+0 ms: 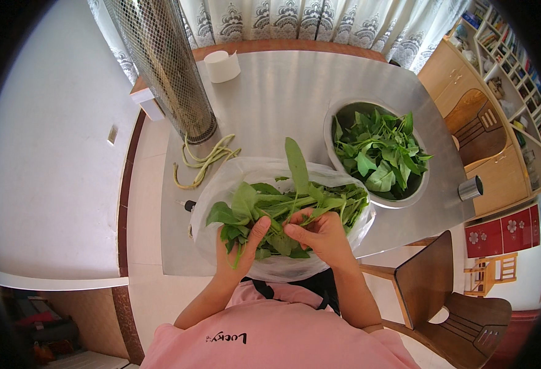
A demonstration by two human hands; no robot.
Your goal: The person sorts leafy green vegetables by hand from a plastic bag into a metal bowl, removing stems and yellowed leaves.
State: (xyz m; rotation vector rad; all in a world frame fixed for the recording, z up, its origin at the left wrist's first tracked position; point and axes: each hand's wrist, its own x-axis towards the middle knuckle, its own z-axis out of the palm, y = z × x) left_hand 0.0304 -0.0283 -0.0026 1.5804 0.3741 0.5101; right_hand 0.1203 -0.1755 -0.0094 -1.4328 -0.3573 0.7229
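Over a clear plastic bag (215, 184) of leafy green stems (353, 203), my left hand (245, 246) holds a small bunch of leafy greens (242, 207) between thumb and fingers. Close on its right, my right hand (319, 235) pinches a stem whose long leaf (296, 161) points up. The fingertips of both hands are partly hidden by leaves. Beyond the bag to the right, a round metal basin (329, 133) is heaped with picked green leaves (381, 152).
Several long beans (201, 161) lie at the left on the metal-topped table (279, 101), near a tall mesh cylinder (164, 69). A tissue roll (222, 67) stands at the back, a metal cup (470, 188) at the right edge. Wooden chairs (425, 276) stand to the right.
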